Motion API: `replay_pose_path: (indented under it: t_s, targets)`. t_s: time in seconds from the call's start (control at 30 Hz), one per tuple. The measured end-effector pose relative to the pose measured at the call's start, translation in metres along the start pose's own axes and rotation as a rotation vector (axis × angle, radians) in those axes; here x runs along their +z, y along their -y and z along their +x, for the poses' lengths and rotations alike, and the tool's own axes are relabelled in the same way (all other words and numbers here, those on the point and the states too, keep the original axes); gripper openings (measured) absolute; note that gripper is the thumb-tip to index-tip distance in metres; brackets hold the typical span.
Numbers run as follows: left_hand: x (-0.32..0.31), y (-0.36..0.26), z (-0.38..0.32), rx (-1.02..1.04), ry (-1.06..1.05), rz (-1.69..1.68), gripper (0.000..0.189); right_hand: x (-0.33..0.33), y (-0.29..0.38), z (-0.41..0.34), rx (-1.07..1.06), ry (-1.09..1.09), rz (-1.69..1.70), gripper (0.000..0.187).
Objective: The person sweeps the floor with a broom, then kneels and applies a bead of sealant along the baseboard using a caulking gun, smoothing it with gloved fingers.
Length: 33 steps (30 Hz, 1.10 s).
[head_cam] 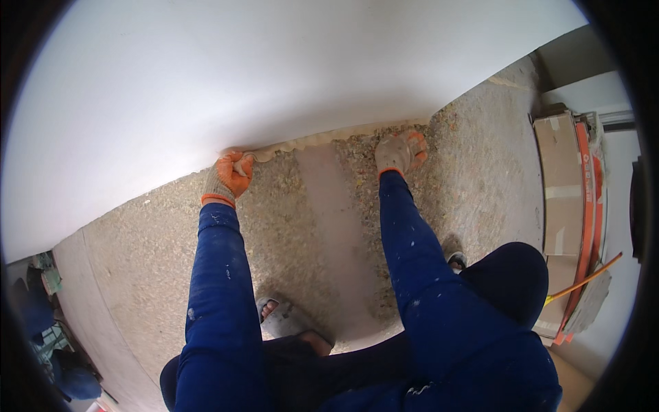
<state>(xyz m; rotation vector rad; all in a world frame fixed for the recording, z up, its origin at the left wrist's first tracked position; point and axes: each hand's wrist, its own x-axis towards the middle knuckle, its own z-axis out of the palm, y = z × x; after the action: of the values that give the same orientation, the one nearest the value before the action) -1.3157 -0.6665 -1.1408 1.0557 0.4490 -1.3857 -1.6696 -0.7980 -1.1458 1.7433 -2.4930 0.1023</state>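
My left hand (229,176), in a knitted work glove with an orange coating, is at the foot of the white wall (329,67), its fingers closed on the left end of a wavy beige strip (309,143). The strip runs rightward along the wall's bottom edge; its material is unclear. My right hand (400,152), gloved alike, is near the strip's right part, close to the wall's corner. Its fingers are curled, and whether they hold anything cannot be made out. Beneath both hands lies the rough, speckled floor (278,221), crossed by a smoother pale band (337,226).
Flat cardboard boxes (558,190) and orange-edged panels (584,206) lean at the right, with an orange and yellow rod (584,282) beside them. Dark blue items (77,378) lie at the far left. My feet, in grey sandals (291,319), stand on the floor.
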Motion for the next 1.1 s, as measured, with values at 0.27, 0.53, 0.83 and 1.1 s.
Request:
replay_pose_path:
  t_s: [0.27, 0.53, 0.83, 1.1]
  targets:
    - [-0.016, -0.001, 0.005, -0.021, 0.01, -0.034, 0.018, -0.019, 0.14, -0.175, -0.708, 0.481, -0.017, 0.067]
    - [-0.016, -0.007, 0.002, 0.012, -0.089, -0.019, 0.021, -0.05, 0.067, -0.127, -0.362, 0.476, 0.137, 0.066]
    - [0.0, 0.001, 0.001, 0.021, -0.076, 0.03, 0.02, -0.043, 0.1, -0.115, -0.383, 0.733, 0.137, 0.077]
    - [-0.022, 0.006, 0.0, 1.055, 0.048, 1.926, 0.023, -0.062, 0.082, -0.132, -0.517, 0.466, 0.124, 0.071]
